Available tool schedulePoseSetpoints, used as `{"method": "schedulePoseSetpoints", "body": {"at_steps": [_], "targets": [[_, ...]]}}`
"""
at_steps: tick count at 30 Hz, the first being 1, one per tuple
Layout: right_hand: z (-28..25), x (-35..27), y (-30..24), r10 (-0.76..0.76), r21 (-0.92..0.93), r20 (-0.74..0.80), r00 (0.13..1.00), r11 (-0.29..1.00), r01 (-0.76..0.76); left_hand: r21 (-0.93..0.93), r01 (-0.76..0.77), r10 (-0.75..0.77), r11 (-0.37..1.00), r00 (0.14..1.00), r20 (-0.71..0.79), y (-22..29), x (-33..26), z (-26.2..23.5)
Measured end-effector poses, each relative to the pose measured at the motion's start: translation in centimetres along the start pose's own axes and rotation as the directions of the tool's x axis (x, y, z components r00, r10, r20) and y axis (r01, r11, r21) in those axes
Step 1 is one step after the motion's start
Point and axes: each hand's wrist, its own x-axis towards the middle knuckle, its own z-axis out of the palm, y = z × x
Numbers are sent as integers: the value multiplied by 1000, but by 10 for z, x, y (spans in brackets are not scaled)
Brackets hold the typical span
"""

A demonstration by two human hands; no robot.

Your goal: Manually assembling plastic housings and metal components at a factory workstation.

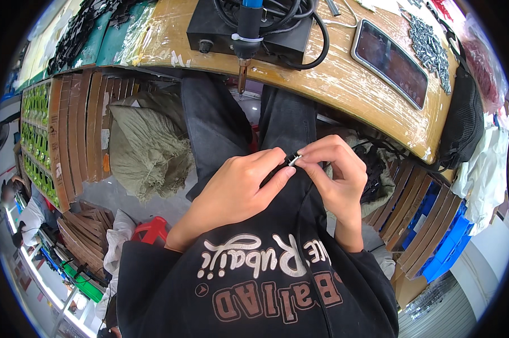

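Observation:
My left hand is closed, pinching a small black part between thumb and forefinger above my lap. My right hand meets it from the other side. Its thumb and forefinger are pressed together on a small silvery piece at the end of the black part. Fingertips cover much of both, so their exact kind cannot be made out. Beyond my hands, a soldering iron with a blue handle points its copper-coloured tip down past the table's front edge.
On the wooden table sit a black box with coiled cable, a phone and a heap of small metal parts. A woven sack and stacked cardboard trays stand left; blue crates stand right.

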Motion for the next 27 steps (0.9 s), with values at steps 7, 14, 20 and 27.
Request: {"method": "schedulePoseSetpoints", "body": {"at_steps": [7, 14, 20, 27], "targets": [[0, -3, 4, 12, 98, -25, 1000, 995, -10, -12, 9, -8, 1000, 999, 36, 1, -1, -2], [3, -3, 4, -2, 112, -58, 998, 994, 9, -2, -15, 15, 1000, 1000, 1, 2, 0, -1], [3, -5, 6, -34, 108, -32, 999, 993, 37, -2, -36, 36, 999, 999, -17, -1, -1, 1], [7, -8, 6, -33, 61, -103, 994, 997, 39, 16, -61, 62, 998, 997, -37, -4, -2, 4]]}}
